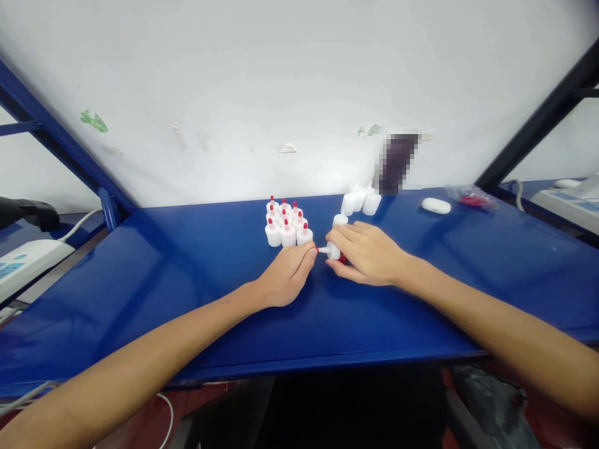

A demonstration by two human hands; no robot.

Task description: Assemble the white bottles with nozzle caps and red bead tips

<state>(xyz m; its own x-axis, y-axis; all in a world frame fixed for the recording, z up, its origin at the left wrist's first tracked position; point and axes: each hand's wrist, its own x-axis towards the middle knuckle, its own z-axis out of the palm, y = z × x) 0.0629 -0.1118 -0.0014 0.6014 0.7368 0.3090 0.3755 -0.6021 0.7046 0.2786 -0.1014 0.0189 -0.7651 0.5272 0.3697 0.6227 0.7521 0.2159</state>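
White bottle (333, 251), held sideways in right hand (367, 252), red cap (317, 250) seemingly pinched by left hand (287, 274)

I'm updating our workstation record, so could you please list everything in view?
Capped bottles: nine, white, red tips, centre
Held bottle: one, white, red tip, in right hand
Other bottles: at least four, white, behind right hand
Red pieces: unclear, red, under right hand
Pixelated item: one, dark, rear
Oval case: one, white, right
Bag: one, clear, rear right
Power strips: two, white, sides
Cables: several, pale, sides
Frame bars: several, blue, sides
Table: one, blue, centre
Wall: one, white, behind
Left hand: one, at red tip
Right hand: one, on bottle
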